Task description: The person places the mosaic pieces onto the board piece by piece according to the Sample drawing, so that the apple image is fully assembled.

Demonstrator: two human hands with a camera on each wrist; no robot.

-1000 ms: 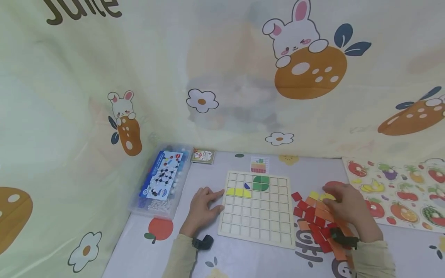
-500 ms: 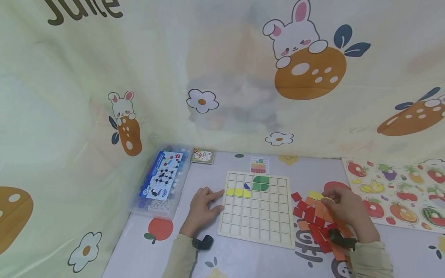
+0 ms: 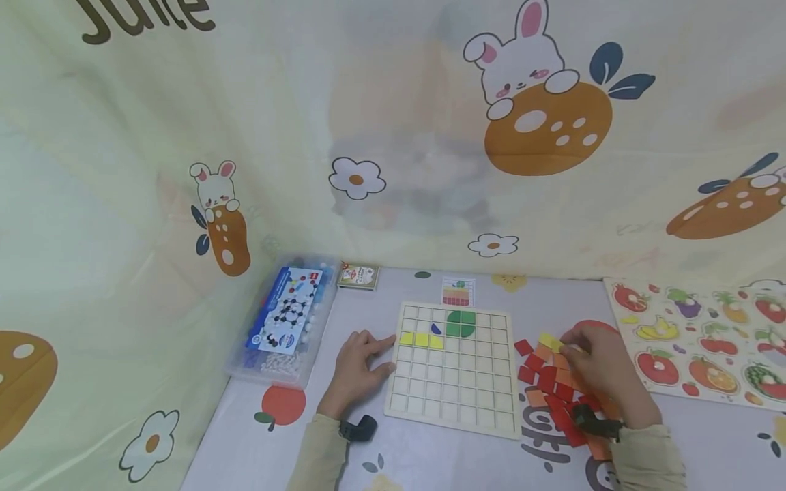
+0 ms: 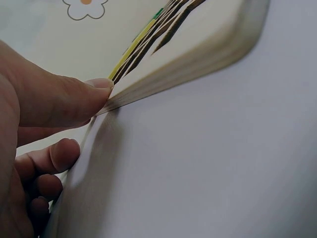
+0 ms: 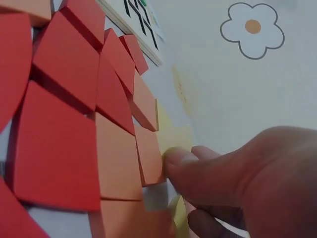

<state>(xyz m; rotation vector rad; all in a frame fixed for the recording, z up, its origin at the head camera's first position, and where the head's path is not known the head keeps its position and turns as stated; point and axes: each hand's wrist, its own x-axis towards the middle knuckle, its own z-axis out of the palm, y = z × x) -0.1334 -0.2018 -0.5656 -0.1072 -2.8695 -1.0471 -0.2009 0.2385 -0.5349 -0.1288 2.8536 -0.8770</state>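
Note:
A pale wooden grid board (image 3: pixel 456 382) lies flat on the table. Yellow tiles (image 3: pixel 422 339) sit in a row at its left, with green rounded pieces (image 3: pixel 460 324) and a small blue piece (image 3: pixel 436 329) above. My left hand (image 3: pixel 356 368) touches the board's left edge with thumb and index finger spread apart. To the board's right lies a loose pile of red tiles (image 3: pixel 546 378) and orange tiles (image 5: pixel 119 158). Over its far side, my right hand (image 3: pixel 595 358) pinches a yellow tile (image 5: pixel 173 139); the fingers behind it are partly hidden.
A small printed pattern card (image 3: pixel 458 291) lies behind the board. On the left are a clear plastic box (image 3: pixel 285 317) with a blue label and a small card box (image 3: pixel 359 276). A fruit puzzle board (image 3: pixel 706 341) lies at the right. Printed curtains hang behind.
My right hand has shifted a little to the left over the pile's far side, and a yellow tile there has moved left with it. The left hand and the board stay put.

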